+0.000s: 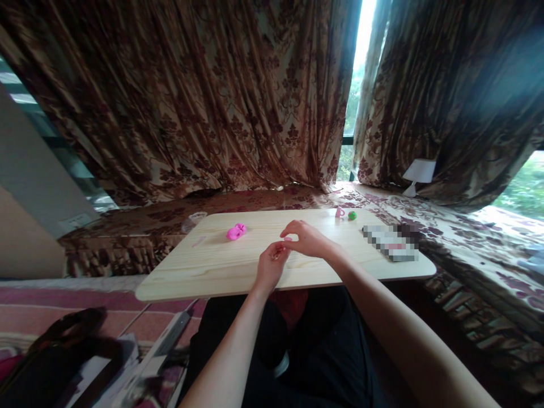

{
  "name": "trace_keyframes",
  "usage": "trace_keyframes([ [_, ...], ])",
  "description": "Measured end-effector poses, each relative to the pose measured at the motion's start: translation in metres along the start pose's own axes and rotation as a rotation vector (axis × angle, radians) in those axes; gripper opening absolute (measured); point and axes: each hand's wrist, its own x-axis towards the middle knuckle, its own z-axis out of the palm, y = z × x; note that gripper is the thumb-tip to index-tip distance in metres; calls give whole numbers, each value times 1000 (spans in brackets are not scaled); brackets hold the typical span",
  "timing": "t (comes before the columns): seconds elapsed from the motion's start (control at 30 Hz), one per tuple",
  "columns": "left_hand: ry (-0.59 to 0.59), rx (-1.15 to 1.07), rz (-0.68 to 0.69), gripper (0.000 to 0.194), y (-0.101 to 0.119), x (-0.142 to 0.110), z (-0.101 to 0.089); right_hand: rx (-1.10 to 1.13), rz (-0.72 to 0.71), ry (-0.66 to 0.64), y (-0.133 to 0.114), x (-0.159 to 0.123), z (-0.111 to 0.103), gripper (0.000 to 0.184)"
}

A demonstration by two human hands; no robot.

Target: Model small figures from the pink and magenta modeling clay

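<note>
Above the middle of the pale wooden table, my two hands meet at a small pink lump, perhaps modelling clay. My left hand is closed, palm side up, its fingers curled and their tips against the lump. From the right, my right hand arches over with index finger and thumb bent around that piece. Its exact shape is mostly hidden by the fingers. To the left lies a bigger bright pink lump. Near the far edge, a small pink piece with a loop like a handle stands beside a green ball.
A blurred-out flat dark object lies at the right of the table. A clear container is by the table's left edge. Behind are patterned curtains and a white lamp. A dark bag sits lower left.
</note>
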Motion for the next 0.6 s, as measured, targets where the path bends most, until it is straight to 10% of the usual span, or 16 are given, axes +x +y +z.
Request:
trace_keyframes([
  [0.6, -8, -44, -71, 29, 13, -2, 2, 143, 71, -71, 6, -9, -8, 20],
])
